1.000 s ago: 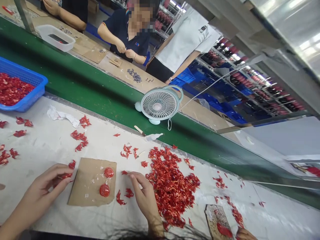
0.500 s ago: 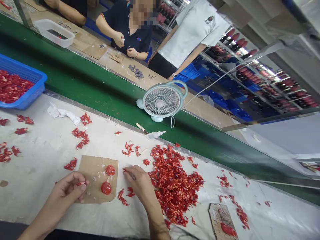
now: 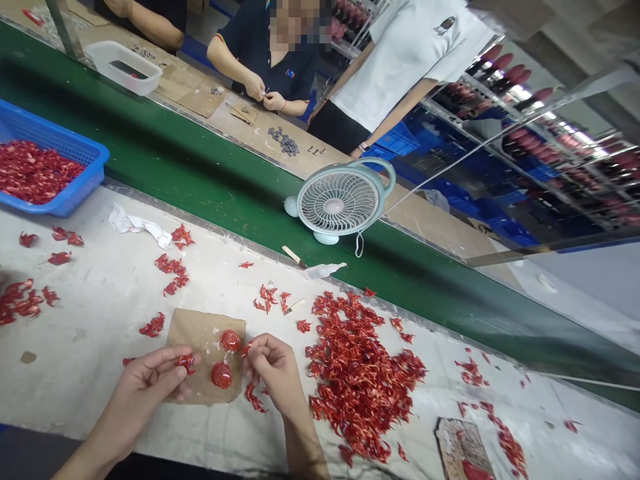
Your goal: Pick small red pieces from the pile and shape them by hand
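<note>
My left hand [image 3: 145, 390] pinches a small glossy red figure piece [image 3: 187, 363] with a dark spot, above the left part of a square of cardboard [image 3: 200, 327]. Close to the cardboard's right edge, my right hand [image 3: 275, 367] is closed on a small red part [image 3: 245, 350], mostly hidden by the fingers. Between the hands, two small round red cups, an upper cup [image 3: 231, 340] and a lower cup [image 3: 221, 375], sit on the cardboard among white flakes. Loose red pieces [image 3: 255, 398] lie just below my right hand.
A big heap of red pieces [image 3: 365, 380] lies to the right. At far left stands a blue basket [image 3: 75, 193] of red pieces. A fan [image 3: 340, 200] stands on the green belt [image 3: 200, 180], near a white bottle [image 3: 325, 270]. Co-workers are across the belt.
My right hand has moved left, bringing its red part closer to the round cups. The piece in my left hand shows more now. Across the belt, a co-worker's hands have come together.
</note>
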Available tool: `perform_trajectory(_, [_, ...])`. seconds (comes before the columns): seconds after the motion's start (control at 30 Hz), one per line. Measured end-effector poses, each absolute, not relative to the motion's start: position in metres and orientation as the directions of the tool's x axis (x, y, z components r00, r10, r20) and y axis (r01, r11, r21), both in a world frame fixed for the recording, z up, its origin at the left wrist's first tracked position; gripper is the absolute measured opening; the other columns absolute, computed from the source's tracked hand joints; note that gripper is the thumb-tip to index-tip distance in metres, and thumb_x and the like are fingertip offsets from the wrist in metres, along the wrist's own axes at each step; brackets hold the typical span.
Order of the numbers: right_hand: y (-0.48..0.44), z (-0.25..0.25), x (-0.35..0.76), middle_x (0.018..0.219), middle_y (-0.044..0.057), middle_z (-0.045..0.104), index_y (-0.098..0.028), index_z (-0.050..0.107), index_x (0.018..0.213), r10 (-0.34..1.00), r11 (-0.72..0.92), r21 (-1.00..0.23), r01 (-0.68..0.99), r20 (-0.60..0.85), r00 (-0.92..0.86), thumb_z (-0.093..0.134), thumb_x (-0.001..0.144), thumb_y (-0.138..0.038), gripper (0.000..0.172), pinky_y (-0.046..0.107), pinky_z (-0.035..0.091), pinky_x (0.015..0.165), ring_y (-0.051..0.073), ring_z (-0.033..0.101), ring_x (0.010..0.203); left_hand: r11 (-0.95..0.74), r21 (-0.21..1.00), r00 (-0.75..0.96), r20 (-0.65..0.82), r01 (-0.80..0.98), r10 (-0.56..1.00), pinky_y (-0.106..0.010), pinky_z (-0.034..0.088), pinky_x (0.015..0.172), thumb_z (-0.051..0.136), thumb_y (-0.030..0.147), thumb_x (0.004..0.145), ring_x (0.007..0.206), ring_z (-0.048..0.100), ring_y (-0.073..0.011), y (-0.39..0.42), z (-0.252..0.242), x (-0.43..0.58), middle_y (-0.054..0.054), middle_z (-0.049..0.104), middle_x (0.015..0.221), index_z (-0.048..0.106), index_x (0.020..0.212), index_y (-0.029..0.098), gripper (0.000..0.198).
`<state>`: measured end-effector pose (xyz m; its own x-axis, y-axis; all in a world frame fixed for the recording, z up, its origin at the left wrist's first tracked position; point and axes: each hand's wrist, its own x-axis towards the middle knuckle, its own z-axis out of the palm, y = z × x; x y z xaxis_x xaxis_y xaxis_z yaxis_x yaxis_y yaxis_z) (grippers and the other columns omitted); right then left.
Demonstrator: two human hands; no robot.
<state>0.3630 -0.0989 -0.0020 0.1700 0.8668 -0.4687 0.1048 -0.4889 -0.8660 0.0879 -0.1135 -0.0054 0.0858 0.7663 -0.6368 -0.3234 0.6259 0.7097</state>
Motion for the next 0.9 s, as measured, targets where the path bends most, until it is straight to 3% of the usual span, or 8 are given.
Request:
perform_trajectory(0.17, [-0.09,0.005,0.353,0.064,-0.001,0.072,-0.026,0.076,0.08,0.863,-0.479,-0.877,0.033,-0.464,0.199,0.096,0.082,-0.059,0.039,0.026,0.044,0.053,0.014,0.055,0.056,0.559,0.77,-0.005,-0.589,-0.307,0.808,-0.031,0.068,0.08,0.123,0.067,0.069,0.094,0.086,-0.0272,-0.113,-0.006,0.088,-0.009,0.101,0.098,0.102,0.098,0.032,0.049])
perform_trajectory(0.27, [-0.088,0.005,0.352,0.064,-0.001,0.072,-0.024,0.078,0.078,0.864,-0.471,-0.882,0.032,-0.454,0.219,0.1,0.08,-0.06,0.042,0.026,0.042,0.056,0.014,0.052,0.057,0.57,0.738,0.041,-0.598,-0.362,0.8,-0.026,0.055,0.059,0.124,0.067,0.069,0.074,0.073,-0.0205,-0.113,-0.003,0.089,-0.006,0.098,0.096,0.096,0.095,0.031,0.052])
perform_trajectory(0.33, [-0.088,0.004,0.351,0.064,-0.001,0.072,-0.024,0.078,0.078,0.864,-0.468,-0.883,0.037,-0.448,0.229,0.101,0.079,-0.061,0.044,0.026,0.042,0.057,0.013,0.051,0.057,0.576,0.716,0.085,-0.596,-0.394,0.799,-0.025,0.048,0.053,0.123,0.067,0.071,0.065,0.064,-0.0168,-0.112,-0.001,0.091,-0.006,0.096,0.097,0.089,0.089,0.028,0.054])
perform_trajectory(0.47, [-0.088,0.003,0.349,0.064,-0.001,0.073,-0.023,0.078,0.077,0.852,-0.484,-0.875,-0.002,-0.473,0.224,0.105,0.077,-0.06,0.046,0.025,0.04,0.058,0.013,0.051,0.058,0.567,0.702,0.087,-0.593,-0.432,0.8,-0.026,0.052,0.055,0.124,0.066,0.069,0.064,0.065,-0.0152,-0.109,0.008,0.095,-0.006,0.093,0.099,0.084,0.082,0.025,0.059])
perform_trajectory(0.6, [-0.088,0.003,0.348,0.06,-0.003,0.07,-0.024,0.076,0.076,0.826,-0.527,-0.842,-0.113,-0.539,0.165,0.108,0.075,-0.058,0.047,0.022,0.038,0.049,0.01,0.048,0.051,0.581,0.686,0.063,-0.621,-0.439,0.781,-0.026,0.055,0.058,0.127,0.07,0.062,0.063,0.068,-0.014,-0.105,0.018,0.098,-0.002,0.086,0.093,0.086,0.08,0.024,0.064])
perform_trajectory(0.73, [-0.09,0.004,0.348,0.058,-0.005,0.068,-0.025,0.069,0.073,0.812,-0.547,-0.815,-0.191,-0.572,0.116,0.107,0.074,-0.071,0.06,0.02,0.035,0.041,0.008,0.044,0.044,0.57,0.703,0.055,-0.608,-0.425,0.792,-0.028,0.058,0.062,0.123,0.075,0.066,0.061,0.066,-0.0141,-0.104,0.02,0.099,0.003,0.08,0.082,0.088,0.085,0.027,0.063])
perform_trajectory(0.9, [-0.094,0.009,0.348,0.056,-0.007,0.064,-0.025,0.067,0.074,0.796,-0.563,-0.781,-0.27,-0.6,0.075,0.11,0.074,-0.074,0.065,0.018,0.034,0.039,0.006,0.039,0.042,0.553,0.727,0.093,-0.569,-0.407,0.817,-0.028,0.064,0.069,0.12,0.072,0.076,0.069,0.072,-0.0163,-0.109,0.012,0.099,0.001,0.087,0.09,0.093,0.086,0.028,0.052])
